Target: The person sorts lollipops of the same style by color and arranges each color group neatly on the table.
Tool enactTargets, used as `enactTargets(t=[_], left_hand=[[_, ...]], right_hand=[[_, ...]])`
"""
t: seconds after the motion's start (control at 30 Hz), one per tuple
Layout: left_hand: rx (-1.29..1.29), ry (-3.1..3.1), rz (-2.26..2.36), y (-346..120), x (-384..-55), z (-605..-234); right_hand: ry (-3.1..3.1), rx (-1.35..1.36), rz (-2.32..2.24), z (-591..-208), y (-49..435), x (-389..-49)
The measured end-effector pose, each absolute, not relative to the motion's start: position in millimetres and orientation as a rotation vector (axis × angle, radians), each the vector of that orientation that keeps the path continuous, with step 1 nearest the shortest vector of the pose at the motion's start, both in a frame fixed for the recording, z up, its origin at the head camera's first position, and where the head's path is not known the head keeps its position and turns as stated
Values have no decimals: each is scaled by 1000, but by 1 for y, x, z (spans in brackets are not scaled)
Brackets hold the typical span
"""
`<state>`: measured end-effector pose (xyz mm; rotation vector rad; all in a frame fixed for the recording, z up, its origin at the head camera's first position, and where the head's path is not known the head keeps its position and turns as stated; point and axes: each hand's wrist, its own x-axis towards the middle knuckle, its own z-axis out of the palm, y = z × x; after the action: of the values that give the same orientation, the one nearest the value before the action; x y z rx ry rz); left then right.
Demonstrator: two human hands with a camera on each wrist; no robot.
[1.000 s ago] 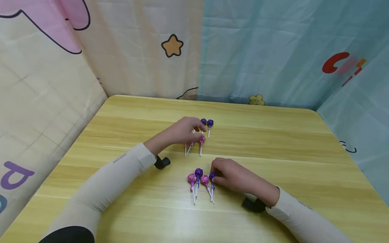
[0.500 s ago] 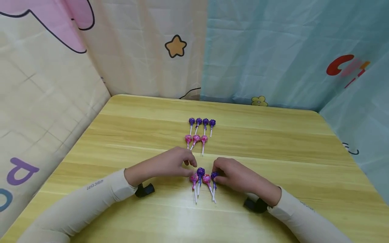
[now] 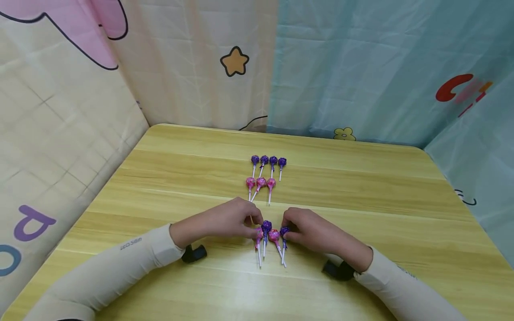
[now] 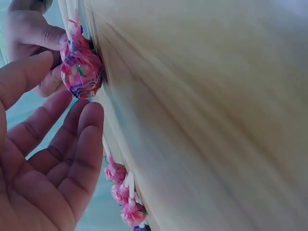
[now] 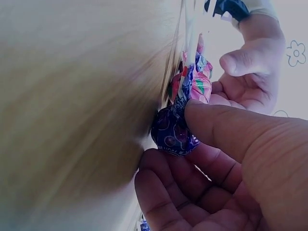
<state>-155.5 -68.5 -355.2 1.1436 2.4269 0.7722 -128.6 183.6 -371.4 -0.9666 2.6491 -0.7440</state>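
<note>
Four-part front group: a pink lollipop, a purple lollipop, another pink lollipop and a purple lollipop at its right end lie side by side, sticks toward the person. My left hand is at the leftmost pink one, thumb and fingers spread around its head. In the left wrist view a gap shows between that thumb and the wrapped candy. My right hand pinches the rightmost purple lollipop between thumb and fingers, low at the table.
Farther back on the wooden table lies a row of several purple lollipops. Just in front of it are three pink lollipops. Printed curtains stand behind the table's far edge.
My left hand has come back from the rear pink lollipops toward the front group, then moved slightly right, to the leftmost pink lollipop. My right hand stays at the purple lollipop.
</note>
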Motion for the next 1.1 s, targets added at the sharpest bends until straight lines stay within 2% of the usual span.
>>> enactTargets(t=[0.33,0.53,1.1], left_hand=[[1124,2413,773,-66,-151,-357],[1230,2464,716,-65,-150,-358],[1264,2482,689,-59,-148,-358]], right_hand=[[2643,-968,-778,-370,182,-125],[2660,-904,-791,-361,181,-135],[2767,-522,-993,-347,201,-232]])
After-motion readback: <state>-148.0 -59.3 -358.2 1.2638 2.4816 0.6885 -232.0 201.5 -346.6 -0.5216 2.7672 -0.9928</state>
